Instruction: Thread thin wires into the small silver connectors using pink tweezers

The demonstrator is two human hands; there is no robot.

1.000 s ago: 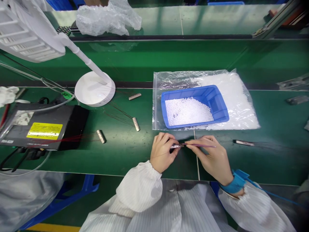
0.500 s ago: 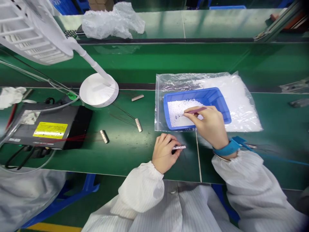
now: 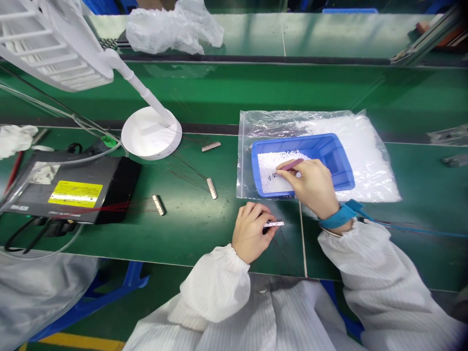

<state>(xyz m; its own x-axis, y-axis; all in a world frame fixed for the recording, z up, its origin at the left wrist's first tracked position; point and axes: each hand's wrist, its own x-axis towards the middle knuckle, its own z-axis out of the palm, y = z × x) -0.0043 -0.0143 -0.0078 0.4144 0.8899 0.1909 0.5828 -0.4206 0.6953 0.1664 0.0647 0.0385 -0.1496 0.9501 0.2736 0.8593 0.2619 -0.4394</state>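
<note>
My left hand (image 3: 251, 231) is closed on a small silver connector strip (image 3: 273, 224), held just above the green bench. My right hand (image 3: 311, 185) pinches pink tweezers (image 3: 289, 165); their tip dips into the white beads in the blue tray (image 3: 340, 163). A blue wrist strap (image 3: 338, 216) sits on my right wrist. The tray rests on a clear plastic bag (image 3: 369, 161) holding more white beads.
Two connector strips with fine wires (image 3: 211, 187) (image 3: 158, 204) lie left of my hands, a third (image 3: 211, 146) near the white round lamp base (image 3: 151, 133). A black box with a yellow label (image 3: 73, 187) stands at the left. A crumpled plastic bag (image 3: 171, 24) lies at the back.
My right hand left the connector strip, carried the tweezers up to the blue tray and lowered their tip into the beads. My left hand stayed put with the strip.
</note>
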